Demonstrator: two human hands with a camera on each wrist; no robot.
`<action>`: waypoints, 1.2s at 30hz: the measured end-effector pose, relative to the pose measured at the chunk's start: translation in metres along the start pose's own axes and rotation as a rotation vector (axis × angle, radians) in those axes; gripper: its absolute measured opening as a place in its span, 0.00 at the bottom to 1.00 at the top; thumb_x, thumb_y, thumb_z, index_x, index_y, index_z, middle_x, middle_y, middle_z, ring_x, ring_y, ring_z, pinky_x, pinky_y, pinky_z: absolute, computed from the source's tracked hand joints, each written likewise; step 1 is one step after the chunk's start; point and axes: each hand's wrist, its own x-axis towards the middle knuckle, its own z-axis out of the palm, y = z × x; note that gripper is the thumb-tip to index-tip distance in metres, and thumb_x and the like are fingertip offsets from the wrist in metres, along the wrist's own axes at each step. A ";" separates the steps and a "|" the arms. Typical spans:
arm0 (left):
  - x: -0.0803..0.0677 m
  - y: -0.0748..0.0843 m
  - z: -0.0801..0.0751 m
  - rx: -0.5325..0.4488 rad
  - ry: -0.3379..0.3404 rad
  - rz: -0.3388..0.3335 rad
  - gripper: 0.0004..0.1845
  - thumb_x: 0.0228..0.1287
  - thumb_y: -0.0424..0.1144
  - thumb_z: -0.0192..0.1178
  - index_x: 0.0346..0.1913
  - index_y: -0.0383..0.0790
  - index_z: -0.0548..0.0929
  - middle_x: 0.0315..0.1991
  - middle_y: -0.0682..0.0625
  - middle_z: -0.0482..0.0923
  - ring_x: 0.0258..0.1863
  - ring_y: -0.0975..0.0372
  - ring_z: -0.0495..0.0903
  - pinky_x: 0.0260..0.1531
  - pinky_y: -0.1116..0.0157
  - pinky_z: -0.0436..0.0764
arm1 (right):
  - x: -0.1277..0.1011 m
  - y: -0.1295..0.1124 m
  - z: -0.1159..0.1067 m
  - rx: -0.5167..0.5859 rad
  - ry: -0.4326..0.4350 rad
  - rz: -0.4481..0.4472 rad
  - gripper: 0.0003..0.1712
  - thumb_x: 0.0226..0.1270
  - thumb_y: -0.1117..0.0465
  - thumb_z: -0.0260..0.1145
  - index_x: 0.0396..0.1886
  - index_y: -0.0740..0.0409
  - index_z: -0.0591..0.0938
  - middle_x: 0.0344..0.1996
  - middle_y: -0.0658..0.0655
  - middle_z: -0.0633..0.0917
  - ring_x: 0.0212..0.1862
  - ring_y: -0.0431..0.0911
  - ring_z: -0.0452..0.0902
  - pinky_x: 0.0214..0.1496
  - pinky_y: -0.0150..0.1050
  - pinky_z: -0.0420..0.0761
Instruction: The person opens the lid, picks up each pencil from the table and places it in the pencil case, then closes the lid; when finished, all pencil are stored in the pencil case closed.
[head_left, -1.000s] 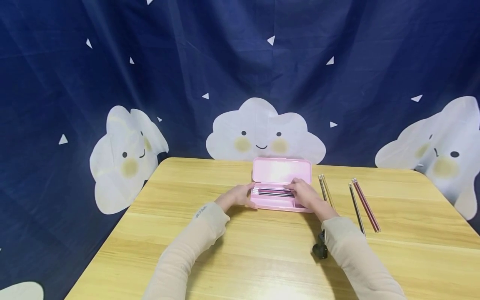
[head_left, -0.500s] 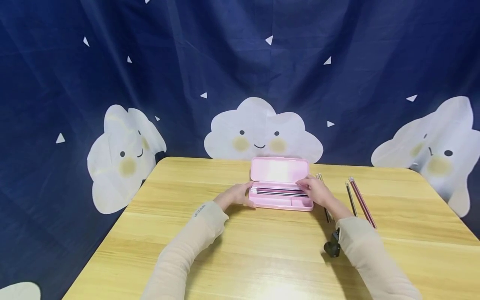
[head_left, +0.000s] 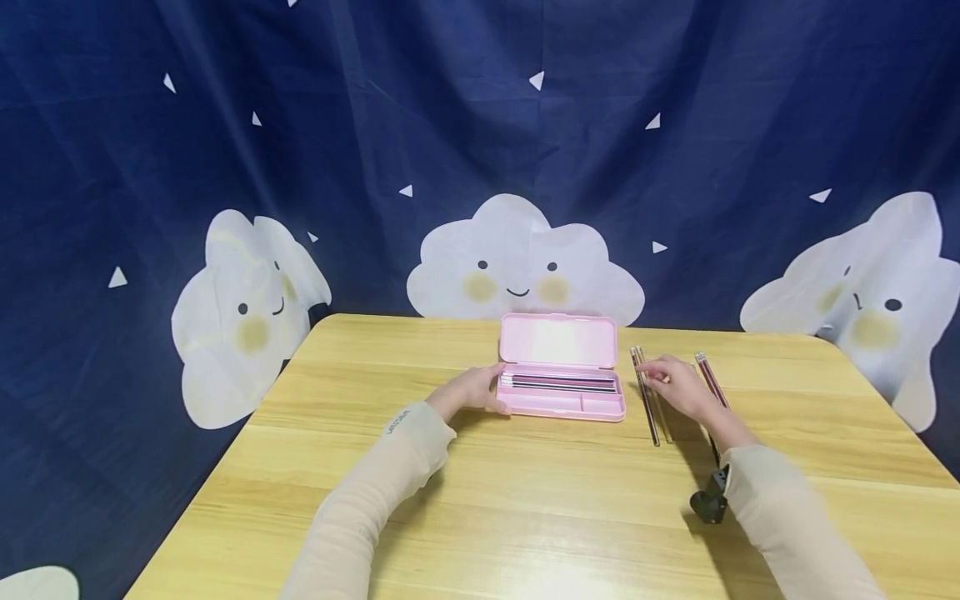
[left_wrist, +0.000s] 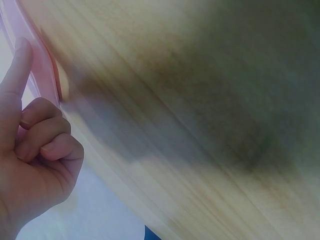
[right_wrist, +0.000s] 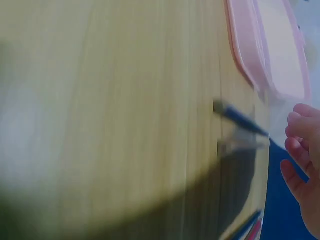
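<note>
An open pink pencil case (head_left: pixel 558 407) lies at the middle of the wooden table (head_left: pixel 525 500), lid (head_left: pixel 558 342) tilted back, with several pencils (head_left: pixel 558 384) in its tray. My left hand (head_left: pixel 480 390) rests against the case's left end. In the left wrist view the left hand (left_wrist: pixel 30 150) has its index finger straight along the pink rim (left_wrist: pixel 42 70) and the other fingers curled. My right hand (head_left: pixel 654 377) hovers right of the case, fingertips at two loose pencils (head_left: pixel 647 408), holding nothing. The right wrist view shows loosely bent right fingers (right_wrist: pixel 300 150) near a pencil end (right_wrist: pixel 240 119).
Another pair of pencils (head_left: pixel 705 371) lies further right, partly hidden by my right hand and forearm. A black camera mount (head_left: pixel 708 504) hangs under my right wrist. A dark blue curtain with white clouds (head_left: pixel 525 258) stands behind the table's far edge.
My right hand has left the inside of the pencil case and moved right to the two loose pencils. The left hand has stayed at the case's left end.
</note>
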 end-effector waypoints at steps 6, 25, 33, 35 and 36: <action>0.000 0.000 0.000 -0.002 -0.004 -0.002 0.51 0.46 0.50 0.70 0.70 0.41 0.54 0.65 0.40 0.62 0.64 0.51 0.61 0.65 0.59 0.59 | -0.018 0.016 -0.016 -0.016 0.068 0.025 0.12 0.53 0.74 0.64 0.39 0.74 0.80 0.24 0.56 0.78 0.27 0.40 0.70 0.29 0.35 0.72; -0.001 0.002 -0.001 -0.005 -0.015 -0.012 0.50 0.47 0.50 0.69 0.70 0.41 0.54 0.66 0.40 0.60 0.65 0.52 0.60 0.65 0.59 0.59 | -0.060 0.051 -0.046 -0.083 0.033 0.200 0.16 0.57 0.69 0.62 0.43 0.77 0.77 0.26 0.64 0.80 0.28 0.52 0.75 0.29 0.43 0.74; -0.001 0.002 -0.001 -0.011 -0.009 -0.012 0.50 0.46 0.50 0.70 0.70 0.41 0.53 0.66 0.40 0.60 0.65 0.52 0.60 0.65 0.59 0.59 | -0.066 0.054 -0.048 -0.073 -0.064 0.293 0.22 0.55 0.66 0.64 0.44 0.82 0.73 0.26 0.66 0.82 0.31 0.56 0.77 0.35 0.51 0.76; -0.001 0.001 0.000 -0.008 -0.010 -0.013 0.50 0.46 0.50 0.69 0.70 0.41 0.53 0.66 0.40 0.61 0.65 0.51 0.61 0.65 0.59 0.59 | -0.066 0.054 -0.048 -0.051 -0.082 0.308 0.22 0.54 0.67 0.64 0.43 0.82 0.73 0.28 0.69 0.82 0.31 0.56 0.78 0.35 0.50 0.77; -0.001 0.001 0.000 -0.008 -0.012 -0.015 0.50 0.47 0.50 0.69 0.70 0.41 0.53 0.66 0.40 0.61 0.65 0.51 0.60 0.65 0.59 0.59 | -0.065 0.053 -0.047 -0.041 -0.088 0.314 0.22 0.54 0.67 0.64 0.43 0.82 0.73 0.28 0.70 0.82 0.30 0.55 0.79 0.33 0.47 0.78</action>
